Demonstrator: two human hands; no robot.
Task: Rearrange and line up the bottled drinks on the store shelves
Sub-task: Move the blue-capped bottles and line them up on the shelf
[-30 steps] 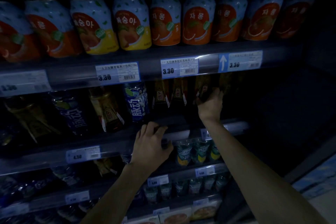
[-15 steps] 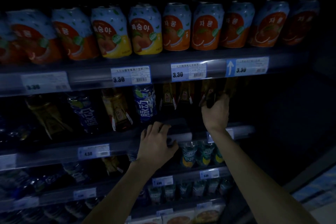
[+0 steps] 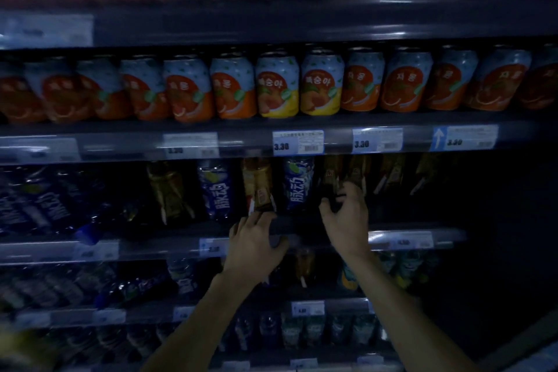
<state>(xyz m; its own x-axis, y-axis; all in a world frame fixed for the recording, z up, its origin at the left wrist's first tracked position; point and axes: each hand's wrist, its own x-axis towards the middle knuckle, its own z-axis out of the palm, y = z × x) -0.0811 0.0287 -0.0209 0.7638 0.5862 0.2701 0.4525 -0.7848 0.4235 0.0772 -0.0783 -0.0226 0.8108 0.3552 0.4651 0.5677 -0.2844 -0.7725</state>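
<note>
Dimly, right hand (image 3: 347, 214) clasping a dark bottle (image 3: 332, 187), left hand (image 3: 253, 238) spread on shelf edge (image 3: 302, 232).

Head view, close, facing shelves (image 3: 302, 142)

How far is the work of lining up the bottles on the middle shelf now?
Looks done: nothing clearly. In hand: the right hand grips a dark bottle; the left hand rests on the shelf edge. Left: blue bottles and amber bottles alternate, tilted, and some at far left lie down.
</note>
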